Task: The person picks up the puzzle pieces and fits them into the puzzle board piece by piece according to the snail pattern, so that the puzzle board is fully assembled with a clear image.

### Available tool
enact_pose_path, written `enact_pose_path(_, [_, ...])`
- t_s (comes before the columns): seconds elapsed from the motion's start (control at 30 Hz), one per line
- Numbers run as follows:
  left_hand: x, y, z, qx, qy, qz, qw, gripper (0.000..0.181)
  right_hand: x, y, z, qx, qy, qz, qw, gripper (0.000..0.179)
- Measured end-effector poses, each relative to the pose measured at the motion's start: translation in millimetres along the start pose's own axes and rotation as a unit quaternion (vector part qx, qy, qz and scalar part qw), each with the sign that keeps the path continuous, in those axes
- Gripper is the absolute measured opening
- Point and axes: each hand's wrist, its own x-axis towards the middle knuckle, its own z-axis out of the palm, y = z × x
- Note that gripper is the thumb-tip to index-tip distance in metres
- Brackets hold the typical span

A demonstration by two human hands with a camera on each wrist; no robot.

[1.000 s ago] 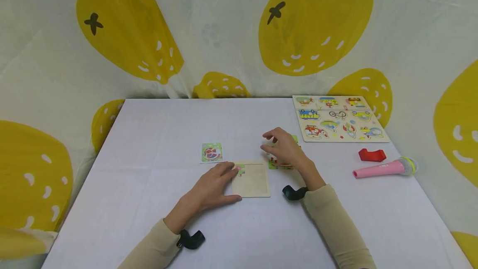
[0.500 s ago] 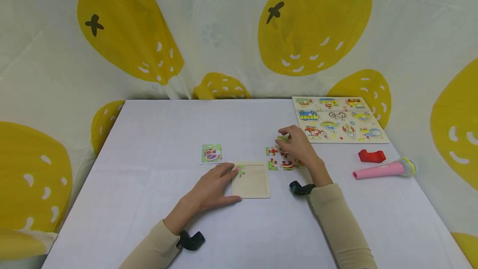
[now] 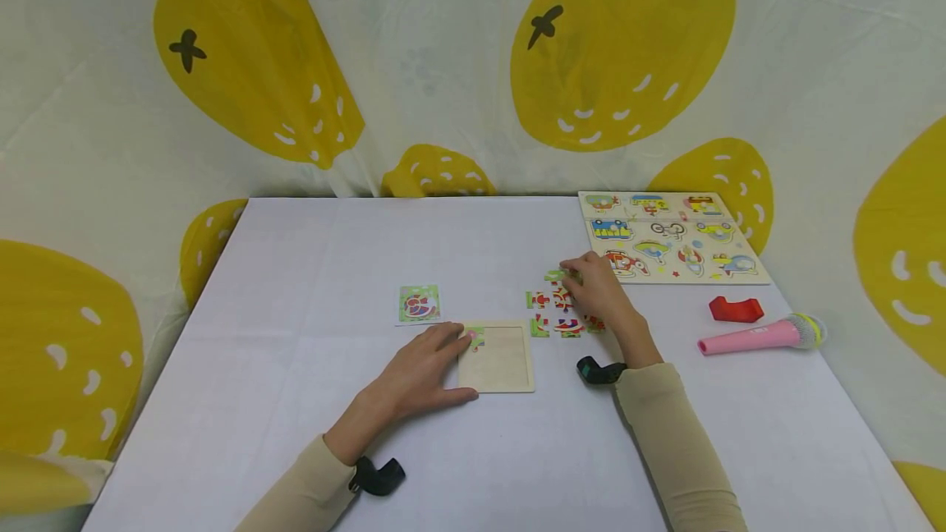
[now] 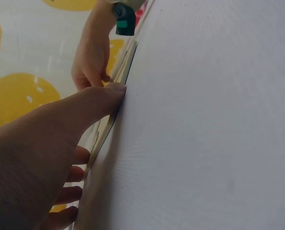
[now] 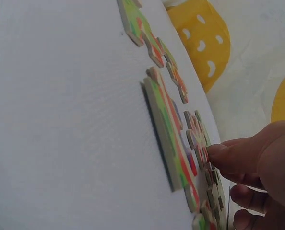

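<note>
My left hand rests at the left side of a shallow wooden puzzle tray, fingers extended. In the left wrist view its thumb lies along the tray's near edge. One green and pink puzzle piece sits in the tray's upper left corner, partly under my fingertips. My right hand is over the loose puzzle pieces to the right. Its thumb and index finger pinch at a piece in the far row, seen edge-on in the right wrist view; the fingertips partly hide it.
A small picture card with a matching red and green design lies left of the tray. At the back right lies a wooden vehicle puzzle board. A red curved block and a pink toy microphone lie near the right edge.
My right hand has moved right and slightly away over the loose pieces, uncovering several of them, and its thumb and index finger have come closer together. The left hand and tray have stayed put.
</note>
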Motion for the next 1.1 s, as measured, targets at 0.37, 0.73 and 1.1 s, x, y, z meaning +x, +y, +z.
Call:
enact_pose_path(0.37, [-0.6,-0.6,0.0,-0.004,-0.001,-0.001,1.0000,0.084,1.8,1.6,5.0,-0.016,0.006,-0.008,0.9998,0.032])
enact_pose_path(0.73, [-0.6,-0.2,-1.0,0.002,-0.006,-0.002,1.0000,0.084,2.4,-1.4,3.9,0.032,0.022,-0.006,0.9992,0.026])
enact_pose_path(1.1, [-0.2,1.0,-2.6,0.000,-0.016,-0.012,0.9998,0.084,-0.9,-8.0,0.8,0.063,0.018,-0.007,0.9978,0.020])
